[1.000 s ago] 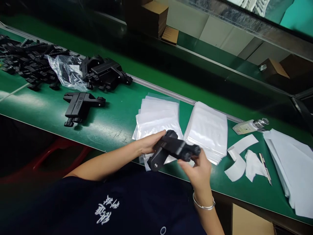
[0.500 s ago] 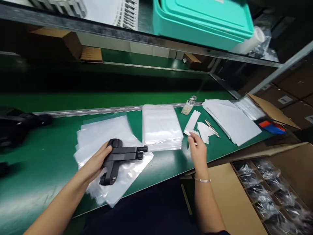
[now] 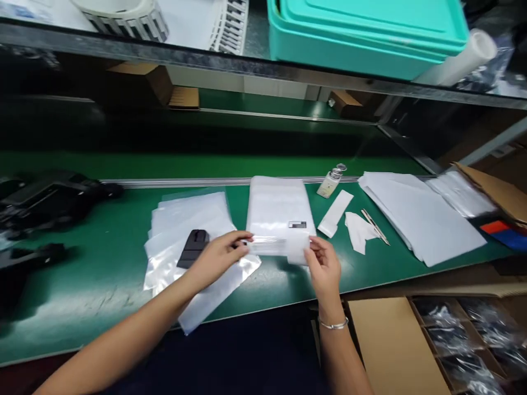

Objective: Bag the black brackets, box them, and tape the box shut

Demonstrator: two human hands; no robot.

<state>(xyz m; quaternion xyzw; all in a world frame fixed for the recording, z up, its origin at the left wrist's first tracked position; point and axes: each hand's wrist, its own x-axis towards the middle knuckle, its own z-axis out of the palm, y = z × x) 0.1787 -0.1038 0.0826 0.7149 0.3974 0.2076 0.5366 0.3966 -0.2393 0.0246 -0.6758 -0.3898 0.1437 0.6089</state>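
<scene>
My left hand (image 3: 222, 253) is closed in a pinch at the front left corner of a stack of clear plastic bags (image 3: 278, 206); what its fingertips hold is blurred. At the stack's front right corner, my right hand (image 3: 326, 266) pinches a small white slip (image 3: 298, 248). A small black-and-grey label (image 3: 297, 225) shows just above the slip. The black device (image 3: 193, 248) lies on fanned-out plastic bags (image 3: 189, 216), partly hidden behind my left hand.
Right of the stack are a small bottle (image 3: 329, 182), a white strip (image 3: 336, 213), torn paper (image 3: 359, 232), tweezers (image 3: 375, 227) and white sheets (image 3: 415, 214). Black devices (image 3: 45, 200) lie left. A divided carton (image 3: 387, 340) stands front right, below a shelf with a teal bin (image 3: 362, 49).
My left hand has let go of the black device, now on the bags, and moved right. My right hand has moved left to the stack with a white slip. The view has shifted.
</scene>
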